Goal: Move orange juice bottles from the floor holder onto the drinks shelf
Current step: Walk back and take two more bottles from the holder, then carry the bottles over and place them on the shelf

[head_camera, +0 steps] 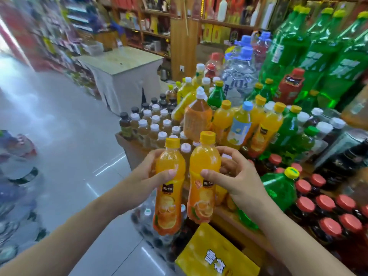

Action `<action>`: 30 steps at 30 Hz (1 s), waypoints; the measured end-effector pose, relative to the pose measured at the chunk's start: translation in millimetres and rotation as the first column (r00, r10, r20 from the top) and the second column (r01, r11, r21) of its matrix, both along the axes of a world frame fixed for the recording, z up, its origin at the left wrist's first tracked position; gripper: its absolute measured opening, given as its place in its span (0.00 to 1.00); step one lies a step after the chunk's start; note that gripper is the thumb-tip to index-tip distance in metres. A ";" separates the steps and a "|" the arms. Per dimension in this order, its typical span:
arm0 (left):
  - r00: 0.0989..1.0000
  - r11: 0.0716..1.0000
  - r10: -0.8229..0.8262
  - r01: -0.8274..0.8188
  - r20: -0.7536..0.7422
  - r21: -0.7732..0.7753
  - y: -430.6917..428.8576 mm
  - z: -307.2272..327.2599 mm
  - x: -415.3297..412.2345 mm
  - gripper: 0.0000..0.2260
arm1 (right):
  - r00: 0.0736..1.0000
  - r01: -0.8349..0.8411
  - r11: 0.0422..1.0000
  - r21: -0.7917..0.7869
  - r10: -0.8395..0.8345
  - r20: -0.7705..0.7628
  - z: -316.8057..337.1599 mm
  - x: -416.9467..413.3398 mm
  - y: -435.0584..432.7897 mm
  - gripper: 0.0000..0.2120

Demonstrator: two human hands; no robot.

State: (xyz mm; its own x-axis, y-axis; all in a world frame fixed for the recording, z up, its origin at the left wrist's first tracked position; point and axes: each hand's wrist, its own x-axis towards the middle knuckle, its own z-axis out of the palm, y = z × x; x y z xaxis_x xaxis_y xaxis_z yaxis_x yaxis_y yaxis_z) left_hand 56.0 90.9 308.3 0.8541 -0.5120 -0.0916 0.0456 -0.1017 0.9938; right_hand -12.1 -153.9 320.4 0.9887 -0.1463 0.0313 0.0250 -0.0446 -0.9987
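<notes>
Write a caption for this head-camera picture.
Two hands carry orange juice bottles toward a crowded drinks shelf.

Orange juice bottles (204, 176), yellow caps, orange-slice labels. Just right of them: green bottle (278, 188), yellow cap; dark bottles (326, 208), red caps. Below them: yellow carton (207, 253).

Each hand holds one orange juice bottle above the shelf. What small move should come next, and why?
Probably carry the right hand forward and set its orange juice bottle upright beside the yellow-capped orange bottles already on the drinks shelf. Both bottles are held upright in the air, short of the shelf, and the left hand grips the other bottle farther from that group.
</notes>
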 end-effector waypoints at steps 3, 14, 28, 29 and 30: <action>0.990 0.991 0.133 -0.133 0.050 -0.004 38.4 5.2 2.9 0.29 | 0.997 -0.072 0.997 0.014 0.072 -0.005 7.5 21.2 25.4 0.31; 0.874 0.879 0.476 -0.473 0.099 -0.056 161.6 8.2 5.2 0.31 | 0.952 -0.301 0.949 -0.090 0.305 0.031 11.8 89.1 134.2 0.29; 0.574 0.580 0.815 -0.801 0.083 -0.151 308.2 -3.9 -37.1 0.31 | 0.775 -0.613 0.776 -0.150 0.627 0.077 7.1 145.9 327.0 0.33; 0.547 0.552 0.833 -0.818 0.076 -0.161 315.6 -7.1 -43.0 0.32 | 0.753 -0.639 0.754 -0.156 0.654 0.073 5.0 147.0 339.1 0.33; 0.522 0.525 0.850 -0.834 0.067 -0.171 321.6 -9.4 -48.4 0.34 | 0.732 -0.661 0.733 -0.160 0.677 0.077 3.1 148.1 349.3 0.32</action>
